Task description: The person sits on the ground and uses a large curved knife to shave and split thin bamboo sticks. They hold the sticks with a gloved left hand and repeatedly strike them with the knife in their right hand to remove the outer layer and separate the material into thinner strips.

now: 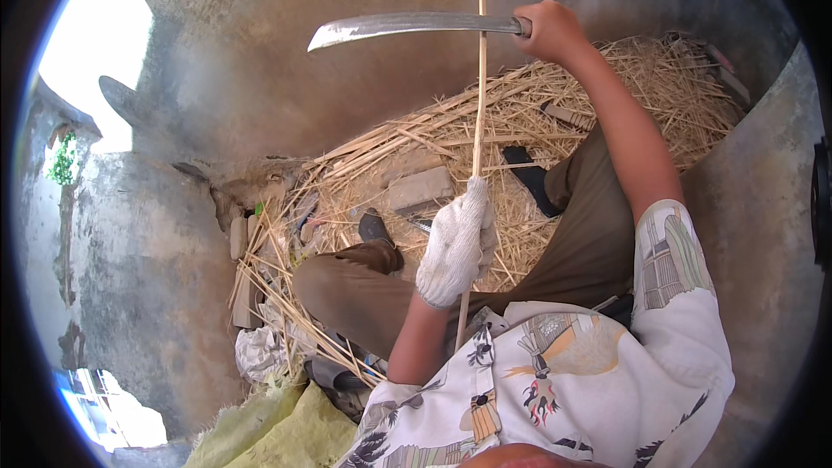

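Note:
My left hand [455,243], in a white knitted glove, is closed around a long thin bamboo strip [479,113]. The strip stands almost upright in the picture, its upper end far above the glove and its lower end running down beside my shirt. My bare right hand [551,31] grips the handle of a machete [390,26]. Its long, slightly curved metal blade points left and crosses the strip near the upper end. Whether the blade touches the strip I cannot tell. Most of the handle is hidden inside my right fist.
Split strips and shavings [641,87] cover the floor around my bent legs. A grey brick [421,190] lies in front of me. Stained concrete walls [286,78] stand ahead and on both sides. A yellow-green sack [269,433] and a crumpled white bag [260,354] sit at the lower left.

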Available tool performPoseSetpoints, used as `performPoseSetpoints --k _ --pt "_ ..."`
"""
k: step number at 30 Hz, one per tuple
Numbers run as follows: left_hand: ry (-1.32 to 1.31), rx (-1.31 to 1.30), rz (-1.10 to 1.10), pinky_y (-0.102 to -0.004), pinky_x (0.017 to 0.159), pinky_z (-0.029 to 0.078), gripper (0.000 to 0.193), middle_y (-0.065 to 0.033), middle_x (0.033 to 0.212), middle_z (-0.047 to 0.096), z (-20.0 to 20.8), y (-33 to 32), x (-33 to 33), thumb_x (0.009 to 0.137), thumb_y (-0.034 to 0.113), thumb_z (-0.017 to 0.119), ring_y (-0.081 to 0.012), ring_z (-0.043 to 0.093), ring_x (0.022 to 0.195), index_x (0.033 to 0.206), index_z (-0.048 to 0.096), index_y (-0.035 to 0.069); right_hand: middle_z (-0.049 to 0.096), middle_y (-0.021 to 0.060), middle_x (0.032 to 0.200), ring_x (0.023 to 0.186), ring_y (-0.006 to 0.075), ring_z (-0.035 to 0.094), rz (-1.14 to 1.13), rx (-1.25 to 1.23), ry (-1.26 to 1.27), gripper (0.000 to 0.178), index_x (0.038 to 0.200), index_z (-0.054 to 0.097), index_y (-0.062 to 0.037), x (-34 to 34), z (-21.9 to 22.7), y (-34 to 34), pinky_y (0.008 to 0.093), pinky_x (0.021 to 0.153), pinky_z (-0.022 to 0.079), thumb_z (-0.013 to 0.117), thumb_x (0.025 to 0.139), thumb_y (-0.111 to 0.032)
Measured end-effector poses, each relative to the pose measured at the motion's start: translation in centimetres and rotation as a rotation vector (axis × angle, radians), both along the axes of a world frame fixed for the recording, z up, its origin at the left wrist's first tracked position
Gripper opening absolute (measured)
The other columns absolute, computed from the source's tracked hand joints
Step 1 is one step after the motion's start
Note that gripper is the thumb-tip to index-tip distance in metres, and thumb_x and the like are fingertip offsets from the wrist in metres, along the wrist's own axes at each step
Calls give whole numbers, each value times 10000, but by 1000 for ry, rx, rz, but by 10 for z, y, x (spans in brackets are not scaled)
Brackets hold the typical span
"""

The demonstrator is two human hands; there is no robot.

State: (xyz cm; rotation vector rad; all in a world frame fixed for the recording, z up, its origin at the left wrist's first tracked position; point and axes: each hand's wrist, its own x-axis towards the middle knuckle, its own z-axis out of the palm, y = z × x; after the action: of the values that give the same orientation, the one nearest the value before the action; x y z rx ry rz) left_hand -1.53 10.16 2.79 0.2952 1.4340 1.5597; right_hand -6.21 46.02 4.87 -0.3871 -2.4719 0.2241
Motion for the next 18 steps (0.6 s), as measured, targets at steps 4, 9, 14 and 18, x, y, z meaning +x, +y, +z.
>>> performPoseSetpoints --k 4,9,14,18 --pt "85 -43 51 -241 374 316 545 51 561 387 5 1 3 1072 594 482 -61 365 422 744 423 162 723 63 761 760 305 708 -69 71 -62 114 831 753 -196 -14 -3 4 455 694 572 713 779 -288" --pt "39 -19 55 -237 378 316 543 51 566 387 8 -3 2 1076 588 479 -58 369 429 744 429 161 748 61 820 801 301 729 -98 -2 -117 149 872 773 -207 -25 -7 1 445 715 587 709 783 -308" --pt "28 -57 35 -230 383 310 533 52 581 399 7 -2 8 1075 583 487 -52 370 436 757 436 158 759 77 847 818 326 733 -252 -178 -14 235 949 795 -175 -27 -10 27 444 746 595 704 827 -353" --pt "36 -54 -2 -228 380 298 522 57 592 396 18 -3 18 1078 581 483 -45 357 436 767 441 163 749 92 811 785 325 728 -290 -340 122 279 915 780 -128 -15 -6 39 442 733 589 697 858 -388"
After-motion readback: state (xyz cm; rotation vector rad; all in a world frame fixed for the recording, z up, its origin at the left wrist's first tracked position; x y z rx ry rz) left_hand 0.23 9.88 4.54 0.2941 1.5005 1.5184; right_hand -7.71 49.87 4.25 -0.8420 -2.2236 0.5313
